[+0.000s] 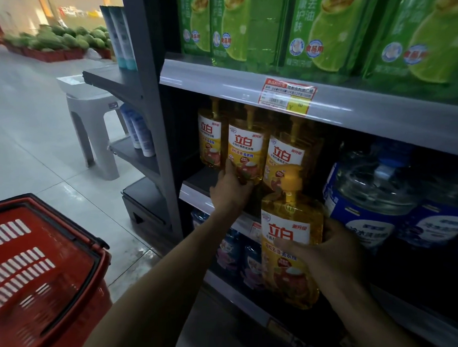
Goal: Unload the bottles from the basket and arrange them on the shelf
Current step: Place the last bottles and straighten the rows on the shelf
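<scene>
The head view looks down a shop aisle, with pale grey floor tiles (27,143) on the left and a dark grey shelving unit on the right. The middle shelf (196,181) sits under an upper rail (382,112) that bears a red-and-yellow price tag (287,96).

Green packs (320,33) fill the top level. Large clear jugs with blue labels (374,190) stand on the middle shelf, just to the right of the yellow bottles. Blue and purple pouches (235,252) sit on the level below. White-and-blue tubes (141,132) hang on the end panel. A grey plastic stool (93,120) stands on the floor beside the unit, and green melons (66,39) are piled far back. The red basket (13,269) sits low on the left, well apart from the shelf.

The left hand (229,191) reaches up to the shelf, its fingers (227,168) curled round the base of the middle bottle (246,150). The right hand (332,254) grips the held bottle (291,228) upright in front of the shelf edge, fingers (295,248) wrapped across its label. Its pump top covers the foot of the right bottle (283,157).

There are four yellow bottles in all. Three stand on the shelf, counting the left bottle (209,138), and one is in hand. I can make out two jugs, one basket and one stool.
</scene>
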A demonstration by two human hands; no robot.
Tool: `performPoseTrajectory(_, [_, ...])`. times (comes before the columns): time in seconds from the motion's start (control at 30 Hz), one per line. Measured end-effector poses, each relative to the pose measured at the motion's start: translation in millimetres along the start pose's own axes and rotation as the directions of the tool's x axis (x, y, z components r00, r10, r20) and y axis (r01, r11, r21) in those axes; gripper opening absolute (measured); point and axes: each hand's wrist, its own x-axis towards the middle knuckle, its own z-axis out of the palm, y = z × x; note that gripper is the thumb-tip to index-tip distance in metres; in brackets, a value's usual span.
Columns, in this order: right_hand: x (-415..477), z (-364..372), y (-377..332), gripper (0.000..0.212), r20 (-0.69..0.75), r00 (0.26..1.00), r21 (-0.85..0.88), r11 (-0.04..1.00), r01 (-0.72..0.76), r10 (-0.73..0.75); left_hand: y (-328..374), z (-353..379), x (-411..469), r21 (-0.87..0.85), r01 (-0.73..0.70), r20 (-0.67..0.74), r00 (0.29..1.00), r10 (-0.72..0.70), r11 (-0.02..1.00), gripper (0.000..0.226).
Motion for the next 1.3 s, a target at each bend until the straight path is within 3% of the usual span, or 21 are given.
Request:
performPoseTrajectory(0.53, [1,-1,2,0.055,-0.010,1.000,-0.019,1.000,0.020,-0.021,2,4,16,0.019,0.038,-0.082,0.996,-0.036,0.999,0.113])
performPoseTrajectory(1.3, [3,-2,4,0.054,-0.017,1.000,-0.020,1.000,0.015,-0.016,8,7,14,0.053,0.021,-0.159,0.987,-0.012,0.998,0.110])
